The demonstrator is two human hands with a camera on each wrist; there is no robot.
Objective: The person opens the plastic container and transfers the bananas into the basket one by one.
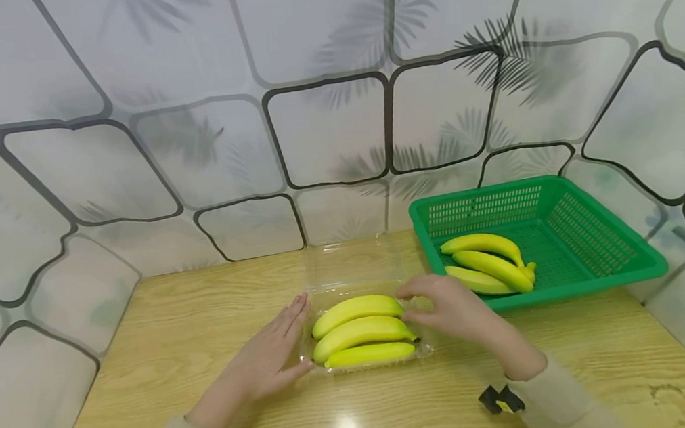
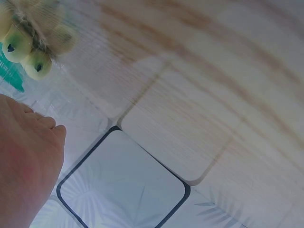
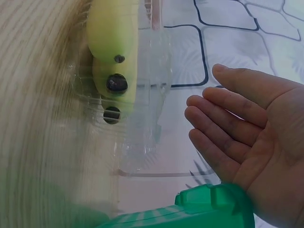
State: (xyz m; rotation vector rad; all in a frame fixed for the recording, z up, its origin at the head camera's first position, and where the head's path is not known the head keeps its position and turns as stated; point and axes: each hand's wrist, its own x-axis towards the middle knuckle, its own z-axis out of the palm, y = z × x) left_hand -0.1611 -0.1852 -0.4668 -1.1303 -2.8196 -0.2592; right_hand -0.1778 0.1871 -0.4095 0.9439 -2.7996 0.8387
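Clear box [image 1: 424, 349], three bananas [image 1: 362, 333] inside: my left hand [image 1: 272, 355], fingers straight, and right hand [image 1: 450, 306], fingers relaxed and empty, should steady both ends lightly.

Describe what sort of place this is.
Probably a small indoor work nook: a pale wood-grain table enclosed on three sides by white, leaf-printed wall covering, with a green rectangular plastic basket on it.

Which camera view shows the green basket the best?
The head view: it shows the green basket nearly whole, with bananas inside. The right wrist view has only part of its rim, at the bottom edge; the left wrist view, a small green patch that is probably the basket.
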